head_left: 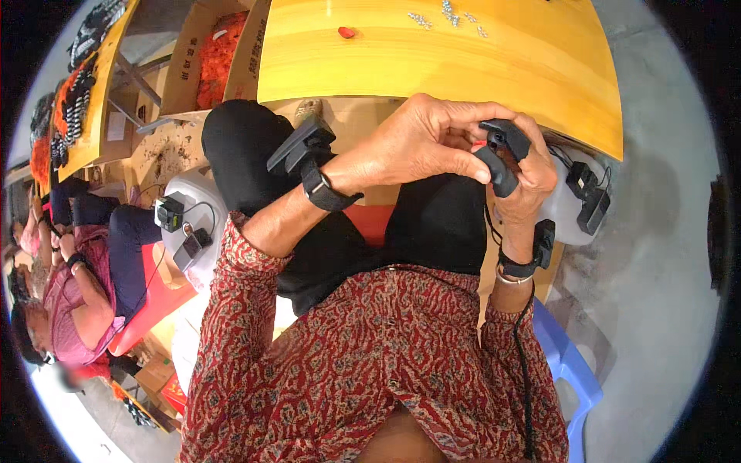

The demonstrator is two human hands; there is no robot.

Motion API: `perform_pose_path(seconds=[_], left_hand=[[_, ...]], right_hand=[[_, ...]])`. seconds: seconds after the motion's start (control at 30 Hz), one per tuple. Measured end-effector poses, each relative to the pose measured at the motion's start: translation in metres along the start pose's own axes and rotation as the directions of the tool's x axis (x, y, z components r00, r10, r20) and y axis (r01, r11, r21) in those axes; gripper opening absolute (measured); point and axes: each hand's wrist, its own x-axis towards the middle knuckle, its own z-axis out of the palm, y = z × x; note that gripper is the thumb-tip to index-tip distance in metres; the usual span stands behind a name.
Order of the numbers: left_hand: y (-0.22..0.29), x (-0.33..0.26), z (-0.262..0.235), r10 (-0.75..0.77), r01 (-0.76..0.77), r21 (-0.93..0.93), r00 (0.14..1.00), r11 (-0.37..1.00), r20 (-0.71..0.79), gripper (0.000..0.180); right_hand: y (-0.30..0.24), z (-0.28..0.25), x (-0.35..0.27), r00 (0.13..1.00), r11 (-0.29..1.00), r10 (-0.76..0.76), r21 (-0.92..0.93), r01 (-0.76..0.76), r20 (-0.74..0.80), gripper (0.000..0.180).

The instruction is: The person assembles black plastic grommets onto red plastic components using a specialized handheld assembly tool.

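Note:
Both of my hands meet above my right knee, just in front of the table edge, around a small black object (503,176) with a rounded, curved end. Its exact kind is hard to tell. My left hand (413,147) comes in from the left, thumb and forefinger closed against the object. Around its other side are the bent fingers of my right hand (535,176). A bit of red (478,145) shows between the hands, partly covered by fingers. Straps with black devices sit on both wrists.
The yellow table (494,77) ahead carries a small red piece (346,32) and several tiny silvery pieces (448,11). A cardboard box (179,69) with orange-red material stands left of it. A blue plastic seat (571,370) is at my right; another person (81,301) sits at far left.

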Motion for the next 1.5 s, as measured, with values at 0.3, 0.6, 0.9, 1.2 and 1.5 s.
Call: perform_pose_path(seconds=[0.3, 0.6, 0.9, 1.2, 1.5], left_hand=[[-0.003, 0.001, 0.004, 0.070, -0.068, 0.027, 0.995, 0.997, -0.069, 0.061], [0.000, 0.001, 0.002, 0.077, -0.072, 0.059, 0.993, 0.996, -0.089, 0.062], [-0.004, 0.000, 0.002, 0.085, -0.077, 0.088, 0.992, 0.993, -0.090, 0.062], [-0.011, -0.003, 0.003, 0.086, -0.081, 0.048, 0.990, 0.996, -0.110, 0.063], [-0.017, -0.007, 0.007, 0.050, -0.049, 0.017, 0.993, 0.999, -0.103, 0.063]], right_hand=[[0.008, 0.001, 0.003, 0.987, 0.986, -0.163, 0.017, 0.163, 0.000, 0.026], [0.007, 0.003, 0.006, 0.994, 0.993, -0.113, 0.035, 0.113, 0.009, 0.026], [0.007, 0.002, 0.007, 0.988, 0.988, -0.155, 0.025, 0.155, 0.006, 0.026], [0.006, 0.000, 0.005, 0.986, 0.987, -0.156, 0.055, 0.153, 0.054, 0.025], [0.005, -0.001, 0.004, 0.987, 0.987, -0.155, 0.043, 0.153, 0.034, 0.017]])
